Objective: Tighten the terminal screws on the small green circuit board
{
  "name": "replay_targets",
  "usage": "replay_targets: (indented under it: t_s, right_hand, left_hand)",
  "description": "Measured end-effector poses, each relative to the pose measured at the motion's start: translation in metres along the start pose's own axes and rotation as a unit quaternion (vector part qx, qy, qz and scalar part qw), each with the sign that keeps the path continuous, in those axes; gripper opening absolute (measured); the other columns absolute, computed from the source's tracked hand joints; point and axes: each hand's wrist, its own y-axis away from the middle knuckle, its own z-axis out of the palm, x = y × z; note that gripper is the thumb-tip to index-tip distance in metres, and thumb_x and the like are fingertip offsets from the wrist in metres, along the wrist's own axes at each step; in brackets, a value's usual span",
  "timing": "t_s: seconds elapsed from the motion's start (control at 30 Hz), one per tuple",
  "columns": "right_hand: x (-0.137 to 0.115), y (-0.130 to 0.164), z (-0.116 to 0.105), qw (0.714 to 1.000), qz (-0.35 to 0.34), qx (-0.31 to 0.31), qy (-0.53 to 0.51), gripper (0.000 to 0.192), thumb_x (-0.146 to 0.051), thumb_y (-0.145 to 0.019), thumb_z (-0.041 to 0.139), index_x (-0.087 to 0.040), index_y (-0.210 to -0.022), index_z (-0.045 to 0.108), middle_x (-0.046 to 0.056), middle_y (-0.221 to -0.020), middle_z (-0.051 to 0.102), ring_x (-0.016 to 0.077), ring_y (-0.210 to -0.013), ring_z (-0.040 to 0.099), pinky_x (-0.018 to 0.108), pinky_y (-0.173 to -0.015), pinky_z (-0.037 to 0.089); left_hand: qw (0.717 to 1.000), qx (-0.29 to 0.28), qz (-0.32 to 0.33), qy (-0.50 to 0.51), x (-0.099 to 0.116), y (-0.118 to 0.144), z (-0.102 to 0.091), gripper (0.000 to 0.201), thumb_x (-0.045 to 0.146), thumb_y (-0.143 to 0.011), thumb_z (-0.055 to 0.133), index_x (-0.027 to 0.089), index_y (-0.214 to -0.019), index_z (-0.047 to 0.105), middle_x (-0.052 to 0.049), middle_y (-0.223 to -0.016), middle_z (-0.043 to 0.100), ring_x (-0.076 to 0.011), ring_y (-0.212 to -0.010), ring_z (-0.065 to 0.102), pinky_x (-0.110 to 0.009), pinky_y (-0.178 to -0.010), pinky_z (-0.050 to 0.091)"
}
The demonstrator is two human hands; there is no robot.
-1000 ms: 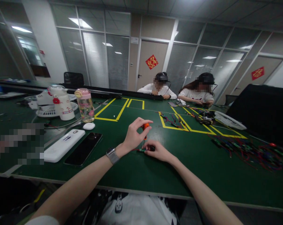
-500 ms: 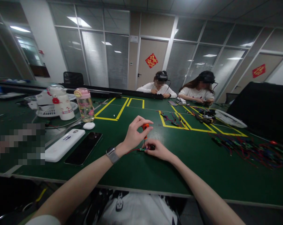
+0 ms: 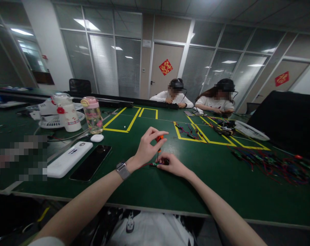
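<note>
An orange-handled screwdriver [image 3: 159,139] stands upright, its shaft pointing down at a small green circuit board [image 3: 154,164]. My left hand [image 3: 147,145] is closed around the handle, with the index finger and thumb reaching past it. On the tabletop, my right hand [image 3: 172,164] pinches the board at its right side, close to the screwdriver's tip. Red wire runs leftward from the board. Something small and dark shows beneath my right fingers; I cannot make out what it is. The exact contact of the tip with the board is too small to see.
Left of my hands lie a black phone [image 3: 91,163], a white power bank [image 3: 70,159] and a white earbud case [image 3: 97,138]. Bottles [image 3: 92,116] stand behind them. Wired boards [image 3: 189,131] lie inside yellow tape, and a wire heap [image 3: 275,165] is at right. Two people sit opposite.
Both hands keep nearly the same place and grip. The screwdriver remains upright over the board, with only slight shifts of the fingers and the view.
</note>
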Motion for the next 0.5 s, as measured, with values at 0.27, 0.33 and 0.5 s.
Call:
replay_targets:
  t_s: [0.27, 0.33, 0.5]
  right_hand:
    - [0.0005, -0.0001, 0.0015, 1.0, -0.008, 0.01, 0.017, 0.01, -0.015, -0.075, 0.067, -0.016, -0.084, 0.065, -0.002, -0.072, 0.055, 0.012, -0.066, 0.05, 0.024, -0.061, 0.039]
    - [0.0008, 0.0002, 0.0022, 0.999, -0.012, 0.016, 0.026, 0.009, -0.014, -0.075, 0.067, -0.016, -0.084, 0.065, -0.002, -0.073, 0.056, 0.012, -0.066, 0.05, 0.024, -0.062, 0.039]
    - [0.0017, 0.0003, 0.0035, 0.998, -0.022, 0.025, 0.048, 0.01, -0.012, -0.074, 0.067, -0.017, -0.083, 0.065, -0.001, -0.073, 0.057, 0.0124, -0.067, 0.051, 0.024, -0.062, 0.04]
  left_hand:
    - [0.999, -0.01, -0.011, 0.038, -0.0008, -0.0008, 0.0009, 0.028, 0.022, -0.093, 0.052, 0.023, -0.119, 0.063, -0.004, -0.094, 0.061, -0.0142, -0.084, 0.058, -0.028, -0.077, 0.048]
    - [1.0, 0.024, -0.008, 0.003, -0.0013, -0.001, 0.0012, 0.021, 0.025, -0.087, 0.062, 0.023, -0.107, 0.068, -0.001, -0.083, 0.055, -0.0132, -0.076, 0.054, -0.027, -0.072, 0.046]
    - [1.0, 0.001, -0.02, 0.016, -0.0026, -0.0009, -0.0002, 0.027, 0.025, -0.095, 0.048, 0.023, -0.116, 0.065, -0.004, -0.094, 0.058, -0.0148, -0.088, 0.057, -0.028, -0.08, 0.046]
